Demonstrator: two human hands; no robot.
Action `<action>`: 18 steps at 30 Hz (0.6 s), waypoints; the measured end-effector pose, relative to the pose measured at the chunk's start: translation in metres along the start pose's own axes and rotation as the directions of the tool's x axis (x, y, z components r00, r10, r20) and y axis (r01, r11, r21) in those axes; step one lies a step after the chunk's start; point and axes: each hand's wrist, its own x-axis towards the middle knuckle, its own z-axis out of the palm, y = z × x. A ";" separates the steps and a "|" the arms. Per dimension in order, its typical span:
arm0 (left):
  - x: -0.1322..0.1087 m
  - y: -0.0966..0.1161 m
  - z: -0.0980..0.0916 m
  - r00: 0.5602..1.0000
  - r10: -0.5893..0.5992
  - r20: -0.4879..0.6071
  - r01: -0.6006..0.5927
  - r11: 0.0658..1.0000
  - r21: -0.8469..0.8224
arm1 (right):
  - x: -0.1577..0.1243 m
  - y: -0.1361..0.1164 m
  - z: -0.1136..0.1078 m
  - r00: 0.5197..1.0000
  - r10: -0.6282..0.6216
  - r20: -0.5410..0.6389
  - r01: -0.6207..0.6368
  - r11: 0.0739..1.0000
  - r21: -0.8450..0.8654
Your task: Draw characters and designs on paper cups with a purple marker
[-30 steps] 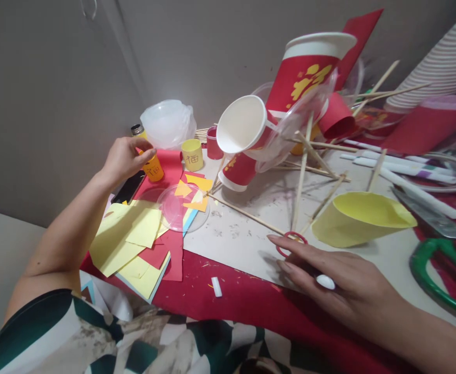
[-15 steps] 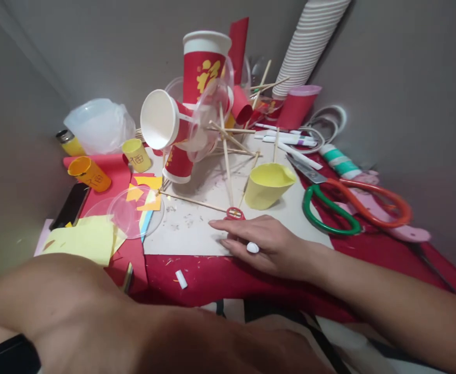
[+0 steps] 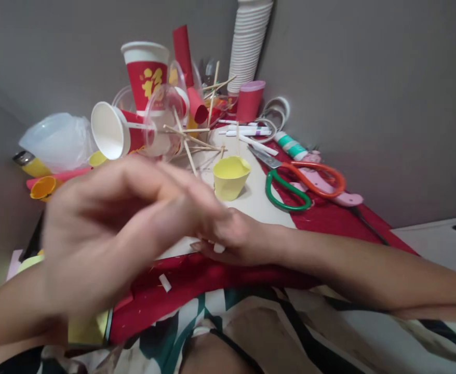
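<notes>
My left hand (image 3: 115, 228) is raised close to the camera and smeared by motion, its fingers pointing right; I cannot make out anything in it. It hides the fingertips of my right hand (image 3: 247, 239), which lies flat on the pale board (image 3: 259, 202) near the table's front edge, a white ring on one finger. Just beyond it stands a yellow paper cup (image 3: 230, 176). Behind that is a structure of red paper cups (image 3: 146, 78) and wooden skewers (image 3: 187, 145).
Green-and-orange scissors (image 3: 290, 182) lie to the right on red paper (image 3: 212, 280). A tall stack of white cups (image 3: 249, 41), a pink cup (image 3: 249, 98), markers (image 3: 243, 130) and tape rolls (image 3: 278, 106) stand at the back. A plastic bag (image 3: 52, 140) and small orange cup (image 3: 43, 187) sit left.
My left hand left the small orange cup at the far left and swung up in front of the camera. The view turned right. My right hand stayed on the board.
</notes>
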 end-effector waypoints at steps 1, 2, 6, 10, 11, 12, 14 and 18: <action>0.022 0.003 0.011 0.988 0.108 -0.108 -0.121 0.986 -0.114 | 0.000 0.000 0.001 0.999 -0.052 0.003 0.052 0.998 -0.025; 0.041 0.002 0.022 0.981 0.167 -0.097 -0.180 0.973 -0.145 | 0.000 -0.001 0.001 0.995 -0.101 -0.002 0.101 0.994 -0.050; 0.096 -0.022 0.065 0.953 0.168 0.253 -0.157 0.986 -0.062 | 0.001 -0.005 0.001 0.963 -0.268 -0.027 0.264 0.960 -0.097; 0.124 -0.045 0.098 0.936 0.137 0.324 -0.109 0.989 -0.103 | 0.003 -0.004 0.002 0.946 -0.317 -0.063 0.309 0.945 -0.108; 0.127 -0.047 0.102 0.933 0.137 0.334 -0.098 0.986 -0.132 | 0.003 -0.003 0.002 0.943 -0.325 -0.079 0.315 0.942 -0.112; 0.129 -0.048 0.102 0.929 0.135 0.345 -0.079 0.982 -0.171 | 0.003 -0.002 0.001 0.939 -0.328 -0.099 0.317 0.942 -0.112; 0.128 -0.049 0.093 0.924 0.124 0.363 -0.021 0.961 -0.274 | 0.000 -0.004 -0.004 0.950 -0.292 -0.113 0.282 0.955 -0.095; 0.110 -0.050 0.049 0.923 0.067 0.379 0.139 0.860 -0.492 | -0.017 -0.016 -0.022 0.997 -0.072 -0.039 0.071 0.997 -0.006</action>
